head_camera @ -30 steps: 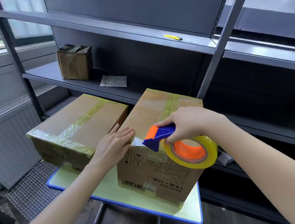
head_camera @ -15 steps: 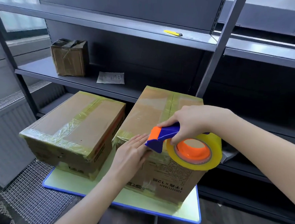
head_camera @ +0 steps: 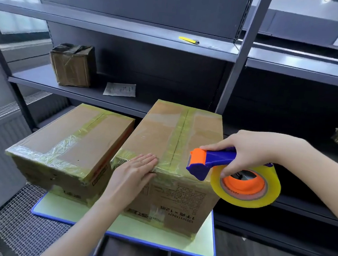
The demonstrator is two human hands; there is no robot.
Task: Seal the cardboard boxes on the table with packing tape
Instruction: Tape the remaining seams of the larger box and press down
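Observation:
Two taped cardboard boxes stand side by side on a small blue-rimmed table [head_camera: 127, 228]. The left box [head_camera: 72, 142] is lower, the right box [head_camera: 168, 146] taller. My left hand [head_camera: 134, 173] lies flat, fingers together, on the near top edge of the right box, pressing on the yellowish tape there. My right hand [head_camera: 249, 152] grips the blue handle of an orange and blue tape dispenser [head_camera: 235, 176] with a yellow tape roll, held just off the box's near right corner, its blade end close to the box edge.
Grey metal shelving [head_camera: 131, 34] rises right behind the table. A small taped box [head_camera: 73, 64] and a paper slip [head_camera: 119, 89] sit on the middle shelf, a yellow cutter [head_camera: 188, 40] on the upper one. A radiator and metal grating lie to the left.
My left hand slid right along the near top edge of the right box, smoothing tape. The dispenser moved right and slightly away from the box.

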